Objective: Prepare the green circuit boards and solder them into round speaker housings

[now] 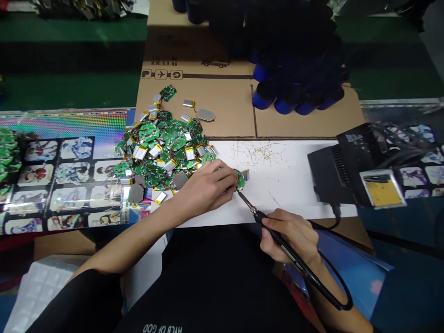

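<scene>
My right hand is closed around the black handle of a soldering iron, its metal tip reaching up and left. That tip is at the lower edge of a small green circuit board on the white sheet. My left hand is closed at the board's left side, fingers pressed together and partly hiding it. A silvery part shows on the board's right edge. Left of my left hand lies a heap of green circuit boards with small silver battery cells and thin wires.
A black soldering station stands at the right, beside a tray with a yellow sponge. Wire scraps litter the white sheet. Blue cylinders stand on cardboard behind. More boards lie far left on printed sheets.
</scene>
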The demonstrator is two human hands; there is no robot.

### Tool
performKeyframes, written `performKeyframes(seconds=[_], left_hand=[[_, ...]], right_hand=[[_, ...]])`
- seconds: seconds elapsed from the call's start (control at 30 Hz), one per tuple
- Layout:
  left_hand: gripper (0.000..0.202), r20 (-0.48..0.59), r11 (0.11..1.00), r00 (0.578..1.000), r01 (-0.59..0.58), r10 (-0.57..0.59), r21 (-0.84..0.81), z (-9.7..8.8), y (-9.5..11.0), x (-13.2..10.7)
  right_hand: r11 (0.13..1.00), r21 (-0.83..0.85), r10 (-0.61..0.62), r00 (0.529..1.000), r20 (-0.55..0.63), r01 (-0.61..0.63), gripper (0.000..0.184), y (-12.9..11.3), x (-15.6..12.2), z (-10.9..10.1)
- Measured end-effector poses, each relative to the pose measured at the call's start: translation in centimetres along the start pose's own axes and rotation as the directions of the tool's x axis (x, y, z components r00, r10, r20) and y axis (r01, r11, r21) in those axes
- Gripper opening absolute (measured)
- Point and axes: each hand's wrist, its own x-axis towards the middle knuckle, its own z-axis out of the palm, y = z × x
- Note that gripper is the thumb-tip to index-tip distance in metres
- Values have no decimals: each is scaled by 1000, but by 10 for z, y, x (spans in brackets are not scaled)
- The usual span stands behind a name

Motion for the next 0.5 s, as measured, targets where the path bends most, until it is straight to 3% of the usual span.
performKeyframes(seconds=[0.2, 0.5], left_hand=[[17, 1, 1000, 1000, 8, -8, -12, 0, 0, 0], [17, 10, 1000, 1000, 14, -14, -6, -2, 2, 1]], right_hand=[[999, 20, 29, 989, -148, -26, 24, 1, -15, -6], [981, 84, 190, 945, -265, -174, 37, 13, -22, -1]])
